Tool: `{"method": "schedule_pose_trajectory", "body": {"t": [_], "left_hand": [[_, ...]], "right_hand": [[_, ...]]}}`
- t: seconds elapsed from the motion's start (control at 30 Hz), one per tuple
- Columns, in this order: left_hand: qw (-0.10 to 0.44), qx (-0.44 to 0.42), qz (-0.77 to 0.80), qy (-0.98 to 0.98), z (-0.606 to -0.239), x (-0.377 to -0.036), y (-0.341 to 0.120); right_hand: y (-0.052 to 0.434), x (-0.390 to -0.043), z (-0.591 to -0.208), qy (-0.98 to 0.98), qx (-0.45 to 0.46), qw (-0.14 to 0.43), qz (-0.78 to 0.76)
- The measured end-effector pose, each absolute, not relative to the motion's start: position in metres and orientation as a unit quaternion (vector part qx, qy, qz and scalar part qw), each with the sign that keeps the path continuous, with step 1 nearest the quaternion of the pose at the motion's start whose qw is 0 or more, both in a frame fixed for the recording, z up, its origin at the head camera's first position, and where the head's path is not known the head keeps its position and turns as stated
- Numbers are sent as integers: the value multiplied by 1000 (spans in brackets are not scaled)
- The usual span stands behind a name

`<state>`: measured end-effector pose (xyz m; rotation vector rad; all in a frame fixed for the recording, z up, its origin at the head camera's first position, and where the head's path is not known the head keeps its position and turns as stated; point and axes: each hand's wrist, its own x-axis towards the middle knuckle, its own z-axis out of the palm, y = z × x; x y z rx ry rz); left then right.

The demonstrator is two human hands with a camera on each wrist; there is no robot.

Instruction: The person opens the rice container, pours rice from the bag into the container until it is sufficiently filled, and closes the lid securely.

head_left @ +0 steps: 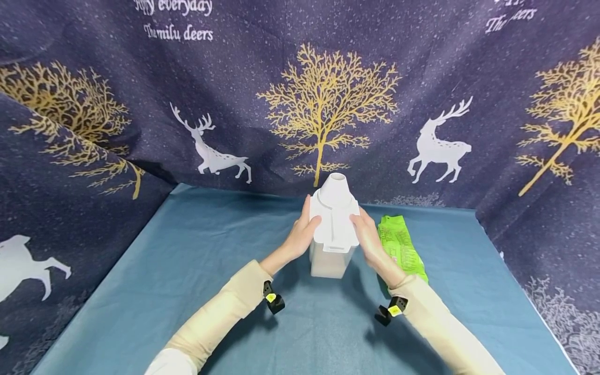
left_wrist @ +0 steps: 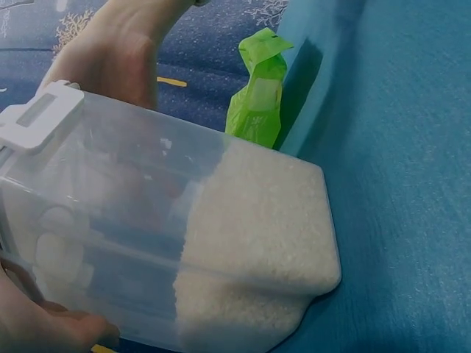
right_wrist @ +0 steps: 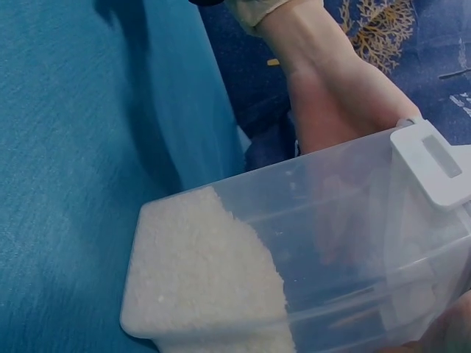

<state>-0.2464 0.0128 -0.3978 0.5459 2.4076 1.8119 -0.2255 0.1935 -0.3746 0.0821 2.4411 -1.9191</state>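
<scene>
Between both hands is a translucent plastic rice container (head_left: 329, 264) with a white lid (head_left: 346, 225) and a white cone-shaped piece (head_left: 335, 192) on top. White rice (left_wrist: 254, 220) fills its lower part, its surface slanting. My left hand (head_left: 300, 237) grips the left side near the lid, thumb over the lid's edge. On the opposite side my right hand (head_left: 369, 238) holds it the same way. Both wrist views show the clear wall and a white lid latch (right_wrist: 434, 163). Whether the base touches the table cannot be told.
A green printed bag (head_left: 402, 247) lies on the table right of the container, partly behind my right forearm. Blue cloth covers the table (head_left: 220, 229). A dark curtain (head_left: 365, 31) with deer and trees hangs along the back and sides.
</scene>
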Motion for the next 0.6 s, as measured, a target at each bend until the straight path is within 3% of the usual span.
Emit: {"method": "schedule_pose_trajectory", "body": {"t": [0.4, 0.6], "left_hand": [[42, 170, 569, 804, -397, -254, 12], [8, 160, 485, 860, -392, -261, -2]], "right_hand": [[198, -233, -372, 807, 19, 23, -590], [217, -236, -368, 844, -5, 47, -535]]}}
